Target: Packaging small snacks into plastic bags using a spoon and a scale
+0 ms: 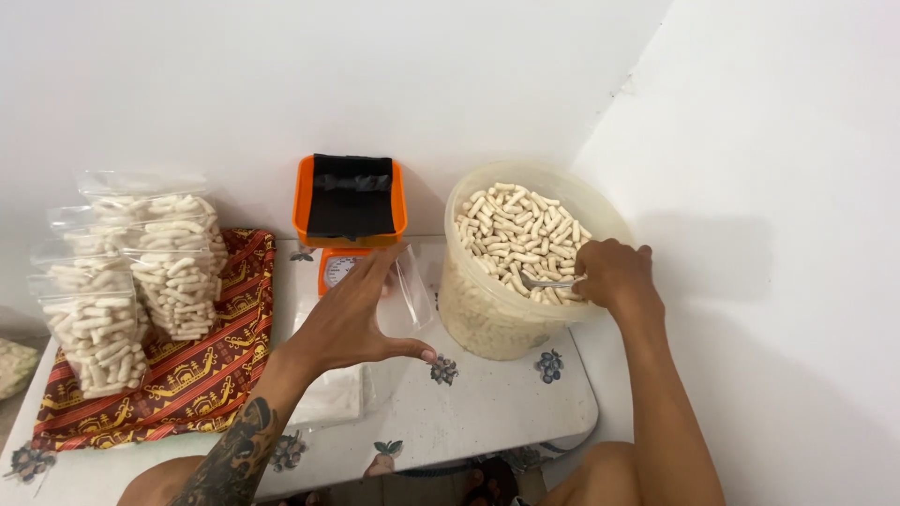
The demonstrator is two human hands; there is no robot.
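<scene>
Beside the bucket (525,272), left hand (352,319) grips a clear bag (408,295), right hand (614,276) a scoop (548,281).

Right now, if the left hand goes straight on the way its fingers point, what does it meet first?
Probably the orange kitchen scale: the left hand, holding a clear plastic bag, points up toward it. Depth is unclear.

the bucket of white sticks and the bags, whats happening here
A person sits at a small table. The left hand holds an empty clear bag open beside a bucket full of pale stick snacks. The right hand reaches into the bucket, holding a metal scoop. An orange scale stands behind, and filled bags lie on a patterned cloth at left.
</scene>
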